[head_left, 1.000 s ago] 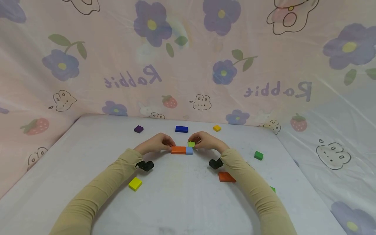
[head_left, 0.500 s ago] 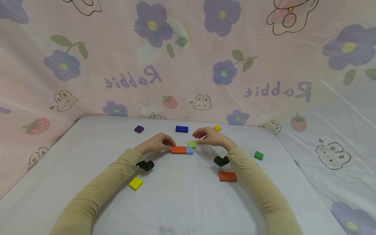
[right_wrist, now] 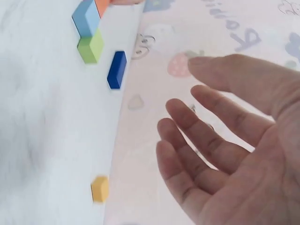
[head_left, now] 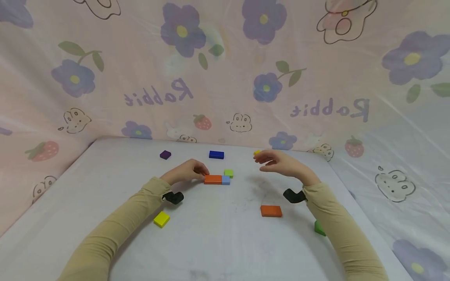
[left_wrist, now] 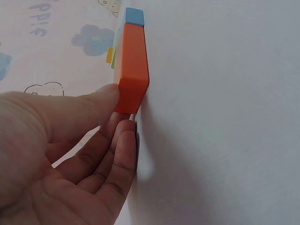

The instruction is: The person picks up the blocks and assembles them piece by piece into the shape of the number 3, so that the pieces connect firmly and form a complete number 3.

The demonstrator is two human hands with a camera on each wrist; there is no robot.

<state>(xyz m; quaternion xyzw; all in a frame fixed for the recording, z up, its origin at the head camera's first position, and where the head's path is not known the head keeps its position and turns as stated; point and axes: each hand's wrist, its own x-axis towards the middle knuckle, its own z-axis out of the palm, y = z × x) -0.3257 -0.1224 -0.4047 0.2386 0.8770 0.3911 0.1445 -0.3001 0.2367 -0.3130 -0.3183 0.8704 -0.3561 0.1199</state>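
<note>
My left hand (head_left: 188, 171) is at the left end of an orange rectangular block (head_left: 213, 179); in the left wrist view its thumb and fingers pinch that end (left_wrist: 130, 96). A small light blue block (head_left: 225, 180) lies flush against the orange block's right end. Behind the blue one sits a light green block (head_left: 229, 173), which touches it in the right wrist view. My right hand (head_left: 283, 163) is raised above the table with loosely bent fingers and nothing in them. It is nearest to a yellow-orange block (head_left: 257, 152), which it partly covers in the head view.
At the back of the white table lie a purple block (head_left: 165, 155) and a dark blue block (head_left: 216, 155). Nearer are a yellow block (head_left: 161, 219), a red-orange block (head_left: 271, 211) and a green block (head_left: 319, 228) partly under the right sleeve. A patterned curtain (head_left: 225, 78) rises behind.
My right hand has let go of the light green block and moved away to the right, leaving it behind the light blue one. The left hand has stayed at the orange block.
</note>
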